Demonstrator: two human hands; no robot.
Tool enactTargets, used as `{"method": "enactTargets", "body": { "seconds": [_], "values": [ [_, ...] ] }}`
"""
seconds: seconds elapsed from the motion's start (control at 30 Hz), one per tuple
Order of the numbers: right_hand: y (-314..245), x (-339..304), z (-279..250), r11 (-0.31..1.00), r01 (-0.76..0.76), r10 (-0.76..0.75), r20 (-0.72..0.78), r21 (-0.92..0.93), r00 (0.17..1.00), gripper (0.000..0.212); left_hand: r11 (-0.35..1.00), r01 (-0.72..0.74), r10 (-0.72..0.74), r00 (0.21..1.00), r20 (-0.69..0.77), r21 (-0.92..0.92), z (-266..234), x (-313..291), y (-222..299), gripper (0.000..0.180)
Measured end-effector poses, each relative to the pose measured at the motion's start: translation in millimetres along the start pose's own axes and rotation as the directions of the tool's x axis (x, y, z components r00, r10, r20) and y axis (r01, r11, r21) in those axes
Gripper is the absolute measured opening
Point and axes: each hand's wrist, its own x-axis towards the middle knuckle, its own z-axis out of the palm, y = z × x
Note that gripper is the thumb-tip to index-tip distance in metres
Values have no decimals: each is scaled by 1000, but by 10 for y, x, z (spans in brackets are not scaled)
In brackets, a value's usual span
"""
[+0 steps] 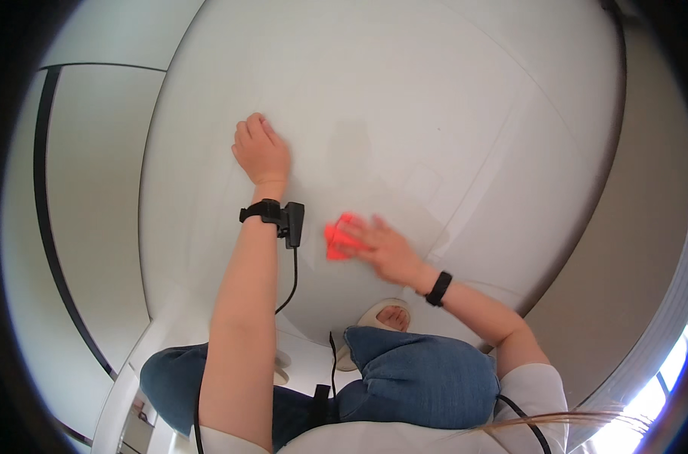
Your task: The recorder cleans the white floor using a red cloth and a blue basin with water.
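Observation:
My left hand [262, 153] rests on the white table, its fingers curled into a loose fist; nothing shows in it. Nearer to me and to the right is a small bright red piece [333, 244], apparently folded, either cloth or paper. The fingers of my right hand [387, 250] reach over its right side and hold it against or just above the tabletop. Motion blurs these fingertips, and they cover part of the red piece.
The white table [404, 83] has a curved dark edge on the right. A black device [292, 224] is strapped to my left wrist, its cable [294, 276] running back toward my lap. My right wrist wears a black band [439, 289]. Pale panels [94, 181] stand at the left.

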Motion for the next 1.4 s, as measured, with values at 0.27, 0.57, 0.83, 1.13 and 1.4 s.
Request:
{"method": "enactTargets", "body": {
  "seconds": [0.27, 0.57, 0.83, 1.13, 1.4],
  "values": [
    [1416, 336, -528, 810, -71, 419, -491, 582, 764, 52, 904, 204, -141, 972, 189, -375, -24, -69, -378, 12],
    [3482, 1059, -1547, 852, -485, 478, -673, 198, 565, 58, 893, 356, -299, 926, 229, -274, -3, -513, -473, 13],
    [784, 647, 4, 983, 120, -122, 10, 139, 992, 53, 954, 153, -83, 962, 260, -260, 71, -418, -322, 12],
    [2034, 645, -1411, 907, -332, 421, -495, 260, 760, 59, 975, 220, -213, 966, 149, -32, 178, -276, -73, 14],
    [3661, 60, -2530, 641, -545, 727, -654, 540, 208, 59, 982, 183, -188, 973, 135, 47, 234, -230, 198, 17]
  ]
}}
